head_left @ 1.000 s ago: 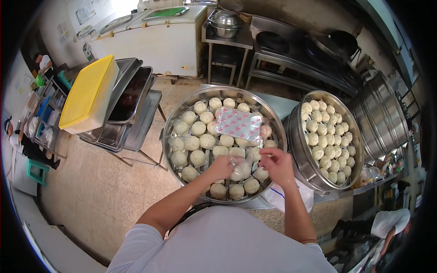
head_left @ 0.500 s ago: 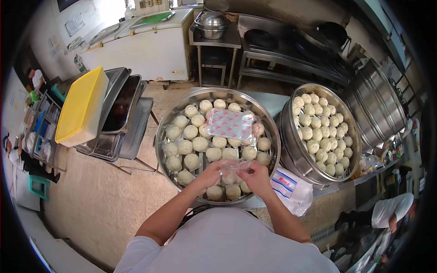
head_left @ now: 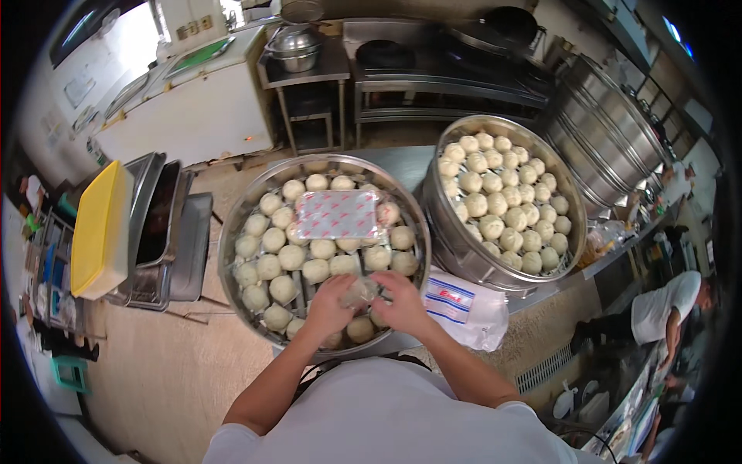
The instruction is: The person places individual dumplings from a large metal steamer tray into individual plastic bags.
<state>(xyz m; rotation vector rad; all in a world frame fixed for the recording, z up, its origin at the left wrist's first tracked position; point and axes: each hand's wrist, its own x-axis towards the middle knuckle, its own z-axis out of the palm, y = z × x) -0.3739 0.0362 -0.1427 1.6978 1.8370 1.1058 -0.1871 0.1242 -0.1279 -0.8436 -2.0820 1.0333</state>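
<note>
Over the near part of a wide round steamer tray (head_left: 226, 255), my left hand (head_left: 331, 306) and my right hand (head_left: 399, 300) are close together, fingers curled. Between them they hold a crumpled clear plastic bag (head_left: 360, 292). I cannot tell whether the pale shape seen through it is a bun inside or one beneath. Rows of round white buns (head_left: 291, 257) fill much of the tray, with dark gaps between some. A flat silver packet with a pink pattern (head_left: 338, 215) lies on top of the buns, beyond my hands.
To the right stands a second, deeper steamer (head_left: 439, 220) full of pleated buns. A white plastic package with blue stripes (head_left: 468, 309) lies before it. Stacked steamers (head_left: 610, 131) rise behind. At left are metal trays (head_left: 189, 255) and a yellow-lidded box (head_left: 100, 232). A person (head_left: 668, 309) is at far right.
The view has swung, so the scene sits further left. My hands have drawn closer together, and the plastic bag, stretched between my fingers before, is now bunched between them.
</note>
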